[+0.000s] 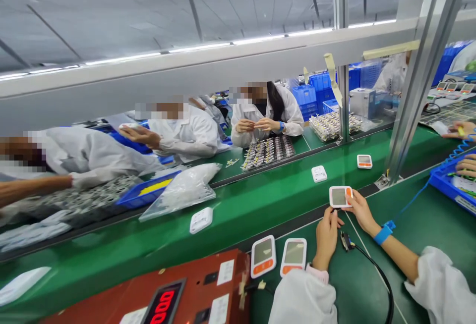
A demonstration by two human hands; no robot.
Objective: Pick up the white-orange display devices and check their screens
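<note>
My right hand [360, 209] grips a small white device [339, 197] with a grey screen and an orange button at the near edge of the green conveyor belt [238, 210]. My left hand [327, 237] rests just below it, fingers curled, fingertips touching the device's lower edge. A black cable plug [346, 241] lies on the mat between my hands. Two more white devices with orange bases [263, 256] [293, 256] lie left of my left hand. A blue wrist strap [384, 233] circles my right wrist.
A red box with a lit red display [163, 297] sits at bottom left. More white devices [201, 220] [319, 173] [364, 161] lie on the belt. Workers in white coats [266, 111] sit opposite with part trays [268, 151]. A metal post [416, 96] stands right, near a blue bin [446, 185].
</note>
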